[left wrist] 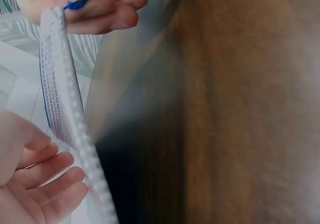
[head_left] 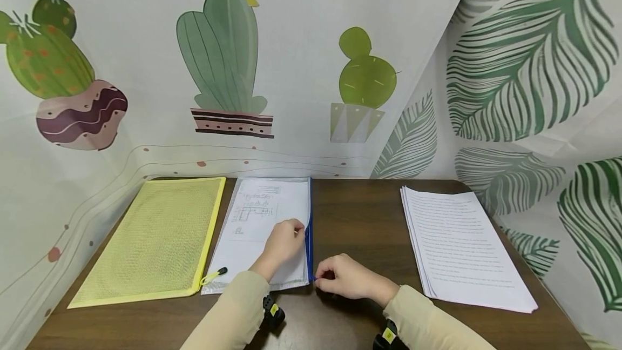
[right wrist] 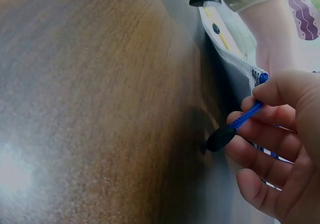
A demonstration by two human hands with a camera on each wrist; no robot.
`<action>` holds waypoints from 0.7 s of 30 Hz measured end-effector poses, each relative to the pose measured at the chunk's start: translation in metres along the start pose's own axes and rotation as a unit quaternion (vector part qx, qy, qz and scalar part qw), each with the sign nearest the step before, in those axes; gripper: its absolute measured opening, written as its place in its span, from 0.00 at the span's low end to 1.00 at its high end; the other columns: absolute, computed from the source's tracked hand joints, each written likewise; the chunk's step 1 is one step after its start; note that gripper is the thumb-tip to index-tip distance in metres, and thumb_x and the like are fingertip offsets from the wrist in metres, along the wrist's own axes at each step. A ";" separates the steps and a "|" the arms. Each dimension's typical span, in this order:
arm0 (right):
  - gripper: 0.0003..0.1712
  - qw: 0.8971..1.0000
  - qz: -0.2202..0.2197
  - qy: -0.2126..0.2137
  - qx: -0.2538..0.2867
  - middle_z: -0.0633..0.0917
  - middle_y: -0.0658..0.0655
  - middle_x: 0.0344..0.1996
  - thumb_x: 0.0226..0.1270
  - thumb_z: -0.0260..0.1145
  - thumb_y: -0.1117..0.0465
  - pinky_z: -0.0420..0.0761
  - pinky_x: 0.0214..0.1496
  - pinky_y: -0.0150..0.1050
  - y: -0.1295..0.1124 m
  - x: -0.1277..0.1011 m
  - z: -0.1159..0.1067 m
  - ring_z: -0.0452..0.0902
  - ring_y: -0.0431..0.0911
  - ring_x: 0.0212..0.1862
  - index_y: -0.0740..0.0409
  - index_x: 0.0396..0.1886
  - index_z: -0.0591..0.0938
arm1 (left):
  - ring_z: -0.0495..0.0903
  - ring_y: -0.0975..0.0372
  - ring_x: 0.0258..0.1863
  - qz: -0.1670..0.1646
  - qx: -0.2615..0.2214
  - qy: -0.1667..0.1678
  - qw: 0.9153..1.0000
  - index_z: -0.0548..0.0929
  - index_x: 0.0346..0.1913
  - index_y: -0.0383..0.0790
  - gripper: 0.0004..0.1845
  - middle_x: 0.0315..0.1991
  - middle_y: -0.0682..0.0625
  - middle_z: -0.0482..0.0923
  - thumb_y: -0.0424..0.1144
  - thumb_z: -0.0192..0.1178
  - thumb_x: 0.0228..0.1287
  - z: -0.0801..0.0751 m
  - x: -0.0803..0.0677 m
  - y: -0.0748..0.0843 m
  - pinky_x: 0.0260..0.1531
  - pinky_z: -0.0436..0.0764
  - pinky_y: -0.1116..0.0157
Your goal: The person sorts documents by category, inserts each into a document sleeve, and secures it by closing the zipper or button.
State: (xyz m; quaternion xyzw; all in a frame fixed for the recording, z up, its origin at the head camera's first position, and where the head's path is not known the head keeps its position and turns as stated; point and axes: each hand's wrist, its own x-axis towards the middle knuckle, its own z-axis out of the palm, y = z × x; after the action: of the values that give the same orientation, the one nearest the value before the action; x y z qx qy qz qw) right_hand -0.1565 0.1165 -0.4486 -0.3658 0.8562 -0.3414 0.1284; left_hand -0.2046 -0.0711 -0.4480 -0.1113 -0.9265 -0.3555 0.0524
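Note:
A white mesh pouch (head_left: 252,253) with a blue zipper (head_left: 309,247) along its right edge lies on the brown table (head_left: 359,220), with printed sheets inside. My left hand (head_left: 284,242) rests on the pouch beside the zipper, its fingers (left wrist: 47,184) loosely curled next to the pouch's mesh edge (left wrist: 65,109) and holding nothing. My right hand (head_left: 320,278) pinches the blue zipper pull (right wrist: 246,117) at the near end of the zipper. The pull's black tip (right wrist: 220,138) hangs below the right hand (right wrist: 280,134). That right hand (left wrist: 95,9) also shows at the top of the left wrist view.
A yellow mesh pouch (head_left: 155,236) lies left of the white one, its pull (head_left: 214,274) at the near corner. A stack of printed paper (head_left: 461,247) lies at the right. Cactus and leaf curtains close in the table's back and sides.

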 end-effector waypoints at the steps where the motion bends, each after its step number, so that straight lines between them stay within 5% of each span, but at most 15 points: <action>1: 0.06 1.000 0.000 0.001 0.001 0.78 0.41 0.15 0.61 0.63 0.62 0.75 0.25 0.24 0.000 0.000 0.000 0.69 0.25 0.15 0.52 0.25 0.82 | 0.82 0.57 0.37 0.009 0.004 -0.009 1.000 0.84 0.40 0.34 0.10 0.37 0.44 0.85 0.34 0.55 0.62 -0.001 -0.002 0.000 0.40 0.80 0.59; 15: 0.07 1.000 -0.006 0.001 0.026 0.80 0.44 0.20 0.65 0.60 0.59 0.75 0.25 0.26 0.003 0.000 -0.001 0.70 0.27 0.17 0.50 0.26 0.80 | 0.81 0.56 0.43 0.119 0.026 -0.139 0.983 0.83 0.39 0.35 0.11 0.42 0.44 0.83 0.35 0.55 0.56 -0.024 -0.026 0.010 0.44 0.80 0.59; 21: 0.07 1.000 -0.016 0.004 0.017 0.79 0.44 0.20 0.65 0.60 0.61 0.74 0.26 0.25 0.004 0.004 -0.003 0.69 0.29 0.19 0.51 0.27 0.80 | 0.81 0.57 0.44 0.126 0.036 -0.193 0.973 0.83 0.41 0.36 0.16 0.42 0.47 0.82 0.41 0.61 0.49 -0.035 -0.036 0.018 0.43 0.79 0.62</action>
State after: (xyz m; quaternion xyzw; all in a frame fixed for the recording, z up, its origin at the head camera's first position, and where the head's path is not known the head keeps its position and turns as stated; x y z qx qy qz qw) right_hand -0.1632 0.1170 -0.4495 -0.3759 0.8447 -0.3598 0.1253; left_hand -0.1650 -0.0880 -0.4168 -0.2914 -0.9100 -0.2843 -0.0787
